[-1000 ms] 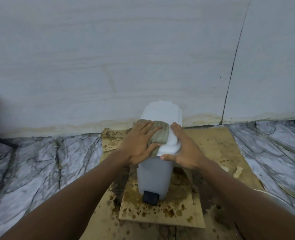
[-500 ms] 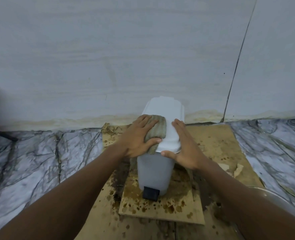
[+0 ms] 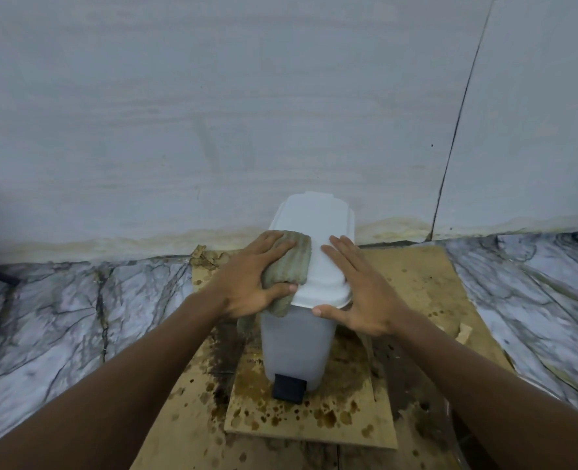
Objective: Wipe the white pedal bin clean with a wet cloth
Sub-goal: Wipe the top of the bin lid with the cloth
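A small white pedal bin (image 3: 297,347) with a black pedal (image 3: 289,388) stands upright on stained cardboard, its lid (image 3: 318,225) closed. My left hand (image 3: 250,283) holds a grey-green cloth (image 3: 289,266) against the left side of the lid, thumb curled under the cloth's lower edge, fingers laid over it. A corner of the cloth hangs down the bin's left side. My right hand (image 3: 359,290) rests flat on the right side of the lid with straight fingers, thumb at the lid's front rim.
Stained brown cardboard sheets (image 3: 413,293) cover the marble-patterned floor (image 3: 60,317) under the bin. A pale wall (image 3: 247,113) rises just behind the bin, with a yellowed base strip. A curved rim of some vessel shows at the lower right edge.
My left hand has drawn the cloth leftward across the lid, and the cloth is bunched narrower. The right hand stays on the lid's right side.
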`<action>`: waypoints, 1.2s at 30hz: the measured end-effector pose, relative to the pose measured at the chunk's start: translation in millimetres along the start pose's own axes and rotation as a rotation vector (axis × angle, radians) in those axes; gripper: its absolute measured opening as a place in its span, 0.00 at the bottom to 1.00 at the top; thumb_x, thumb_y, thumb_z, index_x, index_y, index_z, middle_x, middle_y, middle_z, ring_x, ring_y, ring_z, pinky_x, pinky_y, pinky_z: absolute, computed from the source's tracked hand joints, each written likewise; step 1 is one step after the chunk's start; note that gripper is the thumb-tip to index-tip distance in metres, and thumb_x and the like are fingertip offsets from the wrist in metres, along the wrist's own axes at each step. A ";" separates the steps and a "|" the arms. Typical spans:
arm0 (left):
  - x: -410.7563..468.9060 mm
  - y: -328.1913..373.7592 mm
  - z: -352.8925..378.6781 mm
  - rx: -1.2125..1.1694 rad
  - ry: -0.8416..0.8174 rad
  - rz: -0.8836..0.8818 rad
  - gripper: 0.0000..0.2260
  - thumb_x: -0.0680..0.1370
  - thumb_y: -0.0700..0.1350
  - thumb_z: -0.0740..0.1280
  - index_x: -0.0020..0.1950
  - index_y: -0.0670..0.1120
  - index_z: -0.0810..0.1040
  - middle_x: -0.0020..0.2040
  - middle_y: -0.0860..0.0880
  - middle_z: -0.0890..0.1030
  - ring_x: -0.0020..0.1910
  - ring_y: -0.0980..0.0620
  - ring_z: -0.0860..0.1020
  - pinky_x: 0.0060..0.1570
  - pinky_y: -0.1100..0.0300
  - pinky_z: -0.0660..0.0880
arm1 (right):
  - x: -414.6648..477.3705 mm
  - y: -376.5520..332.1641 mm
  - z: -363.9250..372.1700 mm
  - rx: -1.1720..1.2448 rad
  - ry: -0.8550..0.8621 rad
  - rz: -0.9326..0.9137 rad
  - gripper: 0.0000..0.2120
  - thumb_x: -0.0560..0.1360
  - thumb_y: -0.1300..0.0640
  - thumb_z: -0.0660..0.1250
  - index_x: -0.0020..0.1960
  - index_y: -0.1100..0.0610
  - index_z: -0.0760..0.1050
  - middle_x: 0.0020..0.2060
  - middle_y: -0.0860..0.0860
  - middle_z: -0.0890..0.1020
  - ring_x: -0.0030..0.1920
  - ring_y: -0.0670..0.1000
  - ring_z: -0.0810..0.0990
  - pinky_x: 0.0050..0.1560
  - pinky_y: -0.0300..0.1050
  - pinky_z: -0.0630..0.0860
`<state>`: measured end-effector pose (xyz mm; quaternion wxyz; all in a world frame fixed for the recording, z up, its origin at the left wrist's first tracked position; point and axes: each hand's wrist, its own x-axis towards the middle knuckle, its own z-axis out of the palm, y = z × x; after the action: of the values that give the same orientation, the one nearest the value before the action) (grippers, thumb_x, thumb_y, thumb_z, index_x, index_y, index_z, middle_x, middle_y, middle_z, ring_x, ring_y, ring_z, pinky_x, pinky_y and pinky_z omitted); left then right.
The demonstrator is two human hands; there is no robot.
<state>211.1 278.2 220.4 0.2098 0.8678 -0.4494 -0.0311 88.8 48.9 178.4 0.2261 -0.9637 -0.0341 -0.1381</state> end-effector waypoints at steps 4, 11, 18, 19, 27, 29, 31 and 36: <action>11.8 20.8 5.2 0.088 -0.009 0.046 0.39 0.75 0.70 0.64 0.82 0.57 0.56 0.82 0.53 0.54 0.81 0.55 0.48 0.80 0.51 0.43 | 2.1 10.7 5.9 0.037 0.071 -0.076 0.53 0.69 0.26 0.65 0.82 0.52 0.50 0.82 0.46 0.49 0.81 0.45 0.42 0.81 0.50 0.48; 2.8 -16.2 -13.7 -0.129 -0.026 0.001 0.38 0.70 0.70 0.66 0.79 0.64 0.60 0.81 0.59 0.56 0.80 0.58 0.52 0.79 0.45 0.52 | 18.7 24.5 -12.8 -0.011 -0.045 -0.173 0.52 0.67 0.25 0.66 0.82 0.48 0.52 0.82 0.45 0.49 0.81 0.44 0.43 0.81 0.52 0.48; 22.4 20.0 3.8 0.109 -0.043 0.064 0.42 0.71 0.75 0.59 0.81 0.58 0.58 0.82 0.54 0.56 0.80 0.57 0.51 0.78 0.56 0.43 | 18.3 33.0 -0.7 0.053 -0.053 -0.162 0.59 0.67 0.25 0.67 0.83 0.56 0.45 0.83 0.49 0.47 0.81 0.46 0.41 0.81 0.55 0.50; 21.8 18.5 -0.4 0.073 -0.061 0.059 0.41 0.71 0.75 0.60 0.81 0.59 0.59 0.82 0.54 0.57 0.80 0.58 0.51 0.79 0.54 0.44 | 18.4 34.4 -1.9 0.055 -0.051 -0.166 0.59 0.67 0.25 0.67 0.83 0.55 0.45 0.83 0.48 0.47 0.81 0.45 0.42 0.81 0.55 0.51; 7.3 -6.6 -28.0 -0.309 -0.103 -0.076 0.36 0.71 0.39 0.78 0.75 0.59 0.71 0.79 0.59 0.62 0.78 0.63 0.57 0.79 0.49 0.56 | 15.1 27.5 -3.5 0.087 -0.053 -0.138 0.55 0.67 0.29 0.72 0.82 0.50 0.49 0.82 0.44 0.46 0.80 0.42 0.40 0.80 0.49 0.46; 8.7 -5.5 -32.1 -0.379 -0.096 -0.093 0.36 0.70 0.36 0.79 0.74 0.58 0.73 0.79 0.58 0.64 0.77 0.62 0.58 0.79 0.49 0.58 | 16.0 25.6 -6.2 0.079 -0.073 -0.119 0.55 0.67 0.28 0.71 0.82 0.48 0.48 0.82 0.42 0.45 0.80 0.41 0.39 0.80 0.48 0.46; 10.7 0.3 -31.2 -0.351 -0.089 -0.103 0.36 0.70 0.40 0.79 0.75 0.57 0.71 0.79 0.56 0.63 0.78 0.60 0.58 0.79 0.48 0.58 | 15.8 24.8 -9.3 0.081 -0.096 -0.097 0.56 0.66 0.26 0.70 0.82 0.47 0.47 0.82 0.41 0.45 0.80 0.40 0.38 0.80 0.48 0.46; 14.3 35.9 10.3 0.104 0.008 -0.059 0.44 0.72 0.75 0.61 0.82 0.56 0.53 0.83 0.52 0.52 0.81 0.52 0.48 0.80 0.45 0.47 | 12.8 14.6 -14.1 0.361 -0.049 0.057 0.55 0.63 0.22 0.66 0.81 0.47 0.53 0.81 0.41 0.54 0.80 0.40 0.49 0.80 0.50 0.53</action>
<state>189.5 245.1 227.0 0.1650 0.8905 -0.4239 -0.0104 99.4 29.5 188.0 0.3985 -0.9110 -0.0367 -0.1000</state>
